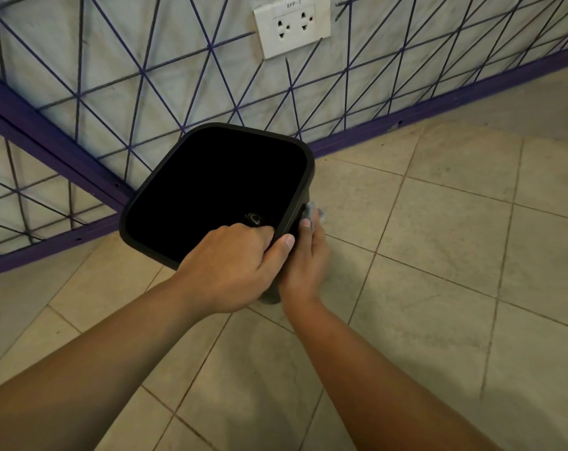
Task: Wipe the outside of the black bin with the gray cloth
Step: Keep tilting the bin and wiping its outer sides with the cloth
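The black bin [165, 187] stands on the tiled floor in a wall corner, seen from above with its dark inside open to me. My left hand [234, 265] grips its near right rim, fingers inside and thumb on the outside. My right hand [305, 262] is pressed against the bin's right outer wall, just below the rim. It holds the gray cloth [312, 212], of which only a small bunch shows past the fingertips. The bin's lower outside is mostly hidden by my hands and its own rim.
Two walls with a purple line pattern and purple skirting [439, 105] meet behind the bin. A white double socket [292, 26] sits on the wall above. Beige floor tiles [439, 255] spread to the right and towards me.
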The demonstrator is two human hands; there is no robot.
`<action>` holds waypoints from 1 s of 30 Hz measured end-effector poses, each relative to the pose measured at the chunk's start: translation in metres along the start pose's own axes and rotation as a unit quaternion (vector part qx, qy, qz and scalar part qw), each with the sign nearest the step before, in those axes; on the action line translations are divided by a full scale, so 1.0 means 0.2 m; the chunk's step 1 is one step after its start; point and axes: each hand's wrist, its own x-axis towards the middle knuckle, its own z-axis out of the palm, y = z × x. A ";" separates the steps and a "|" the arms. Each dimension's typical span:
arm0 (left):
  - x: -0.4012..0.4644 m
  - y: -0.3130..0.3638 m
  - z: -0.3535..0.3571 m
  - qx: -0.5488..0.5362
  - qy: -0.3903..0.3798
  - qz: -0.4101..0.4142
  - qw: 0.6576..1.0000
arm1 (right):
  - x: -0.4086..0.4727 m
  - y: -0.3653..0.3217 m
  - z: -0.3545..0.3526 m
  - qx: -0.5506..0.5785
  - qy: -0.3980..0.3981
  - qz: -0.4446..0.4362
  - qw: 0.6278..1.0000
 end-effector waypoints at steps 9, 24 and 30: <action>0.01 0.00 0.00 0.011 0.013 0.014 1.000 | 0.02 -0.01 0.01 -0.002 0.005 0.005 1.000; 0.01 0.00 0.00 0.023 0.017 0.028 0.999 | 0.00 0.04 -0.03 -0.040 -0.014 0.005 0.999; 0.01 0.01 -0.01 0.029 0.022 0.037 0.999 | 0.03 0.04 -0.04 -0.083 -0.009 0.042 0.996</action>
